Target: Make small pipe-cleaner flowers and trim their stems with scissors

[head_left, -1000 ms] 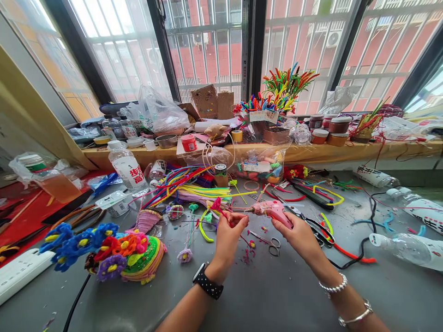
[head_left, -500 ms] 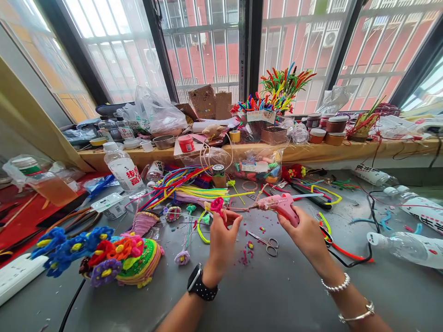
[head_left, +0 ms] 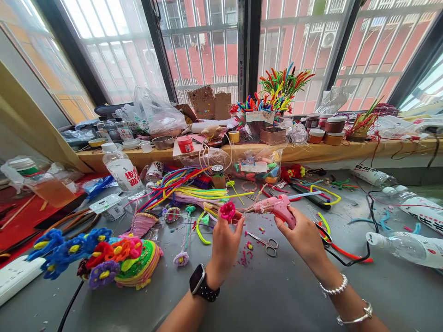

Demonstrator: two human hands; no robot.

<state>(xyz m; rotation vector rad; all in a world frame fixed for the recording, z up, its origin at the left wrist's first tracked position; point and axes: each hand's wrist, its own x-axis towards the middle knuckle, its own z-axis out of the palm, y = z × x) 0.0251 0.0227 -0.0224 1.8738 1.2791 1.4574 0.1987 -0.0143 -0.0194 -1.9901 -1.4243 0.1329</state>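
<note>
Between the fingers of my left hand (head_left: 224, 246) is a magenta pipe-cleaner flower (head_left: 227, 211), its face turned upward. My right hand (head_left: 304, 235) grips the handle of a pink hot glue gun (head_left: 277, 208), with a pale glue stick (head_left: 300, 195) poking out of its back. The gun's nozzle points left, close to the fingers of my left hand; whether it touches the flower I cannot tell. Small scissors (head_left: 266, 243) lie on the grey table below the gun, beside scattered magenta scraps (head_left: 245, 259).
At the left sits a pipe-cleaner flower arrangement (head_left: 104, 258). Behind my hands lie bundled pipe cleaners (head_left: 187, 189). Plastic bottles (head_left: 404, 246) lie at the right, and another bottle (head_left: 122, 170) stands at the left. A black cable (head_left: 346, 263) runs near my right wrist.
My left hand has moved slightly right and turned, so the flower now faces up more openly. The glue gun has shifted a little left, its nozzle nearer my left fingers.
</note>
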